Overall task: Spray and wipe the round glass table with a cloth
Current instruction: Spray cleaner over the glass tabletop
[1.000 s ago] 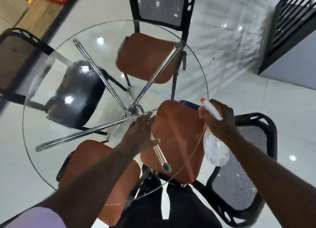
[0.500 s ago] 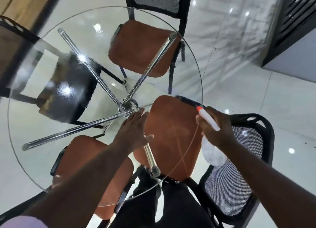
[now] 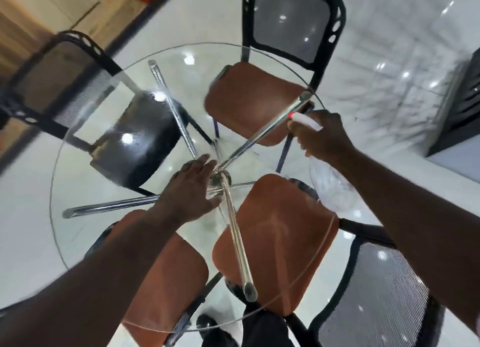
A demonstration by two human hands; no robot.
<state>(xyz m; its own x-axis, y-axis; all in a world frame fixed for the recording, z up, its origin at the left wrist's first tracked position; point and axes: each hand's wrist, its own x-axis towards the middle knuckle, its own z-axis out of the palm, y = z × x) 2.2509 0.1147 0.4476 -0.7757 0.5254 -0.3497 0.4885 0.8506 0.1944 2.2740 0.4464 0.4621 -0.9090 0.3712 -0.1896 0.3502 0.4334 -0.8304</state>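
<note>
The round glass table fills the middle of the view, with chrome legs crossing under its centre. My left hand lies flat on the glass near the centre, fingers straight. My right hand grips the neck of a clear spray bottle with a white head and red nozzle, held over the right side of the table and pointing left. No cloth shows in this view.
Several chairs with brown seats and black mesh backs ring the table: one at the far side, one at the near right, one at the left. Glossy white floor tiles surround them.
My right hand has carried the spray bottle up and away from me, further over the table's right side. My left hand stays flat near the centre. The view has shifted.
</note>
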